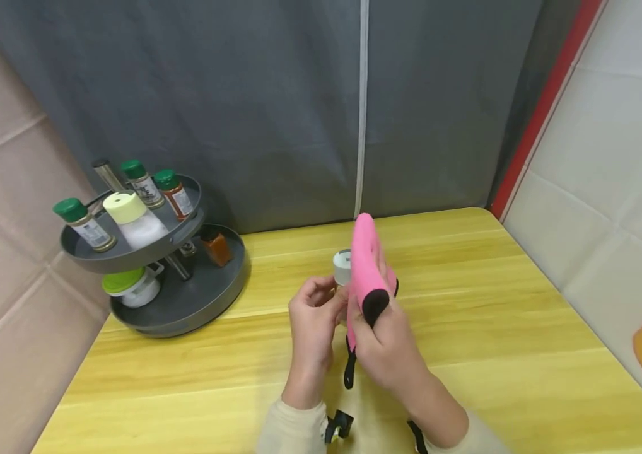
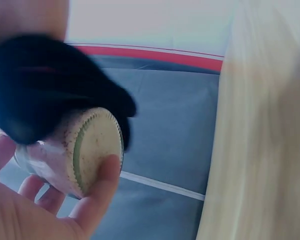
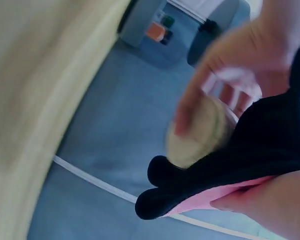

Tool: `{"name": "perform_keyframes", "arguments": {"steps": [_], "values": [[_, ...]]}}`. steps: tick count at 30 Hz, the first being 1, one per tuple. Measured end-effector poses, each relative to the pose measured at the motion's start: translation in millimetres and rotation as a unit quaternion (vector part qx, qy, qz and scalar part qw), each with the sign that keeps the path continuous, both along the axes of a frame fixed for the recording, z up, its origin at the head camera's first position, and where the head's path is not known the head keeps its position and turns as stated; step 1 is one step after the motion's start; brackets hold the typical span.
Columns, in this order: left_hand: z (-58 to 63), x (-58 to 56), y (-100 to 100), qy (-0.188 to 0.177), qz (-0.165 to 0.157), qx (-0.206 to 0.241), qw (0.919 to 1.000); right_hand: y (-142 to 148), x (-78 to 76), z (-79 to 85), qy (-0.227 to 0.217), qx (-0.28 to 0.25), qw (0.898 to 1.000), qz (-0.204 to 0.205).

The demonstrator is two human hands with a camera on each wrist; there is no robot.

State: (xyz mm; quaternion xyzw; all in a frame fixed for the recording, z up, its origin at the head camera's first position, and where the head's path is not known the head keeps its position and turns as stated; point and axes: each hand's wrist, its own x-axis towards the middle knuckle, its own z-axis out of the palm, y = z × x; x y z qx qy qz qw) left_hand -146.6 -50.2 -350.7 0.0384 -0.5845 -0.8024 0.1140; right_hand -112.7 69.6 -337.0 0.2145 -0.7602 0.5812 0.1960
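My left hand (image 1: 311,321) holds a small clear jar (image 2: 97,145) with a light grey lid, its fingers around the side and one finger against the base. Pale, speckled contents show through the jar's base in the left wrist view. In my right hand (image 1: 391,347) is a folded, padded pink cloth (image 1: 362,265) with black edges, a black inner face and a black hanging loop. The cloth's black side lies close along the jar (image 3: 197,135) in the right wrist view. Both hands are together over the middle of the table.
A two-tier dark grey turntable (image 1: 207,315) stands at the left. Its upper tier carries several green-capped spice bottles (image 1: 85,225) and a white shaker (image 1: 136,221); a green-lidded container (image 1: 136,289) sits below. A grey curtain (image 1: 275,113) hangs behind the wooden table (image 1: 497,334).
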Motion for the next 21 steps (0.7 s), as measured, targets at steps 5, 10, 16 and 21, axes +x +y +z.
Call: {"name": "perform_keyframes", "arguments": {"steps": [5,10,16,21], "values": [[4.0,2.1,-5.6,0.018,0.016,0.005,0.9997,-0.8,7.7,-17.6,-0.048,0.025,0.999,0.006],[2.9,3.2,-7.9,0.023,0.028,-0.009,0.9993,8.8,9.5,-20.8,-0.194,0.009,0.981,0.021],[-1.9,3.3,-3.5,0.025,0.029,-0.042,0.9984,19.0,-1.8,-4.5,-0.220,-0.017,0.975,0.028],[-6.3,3.7,0.6,0.031,0.033,-0.067,0.9967,18.5,0.3,5.5,-0.090,-0.080,0.991,0.060]]}}
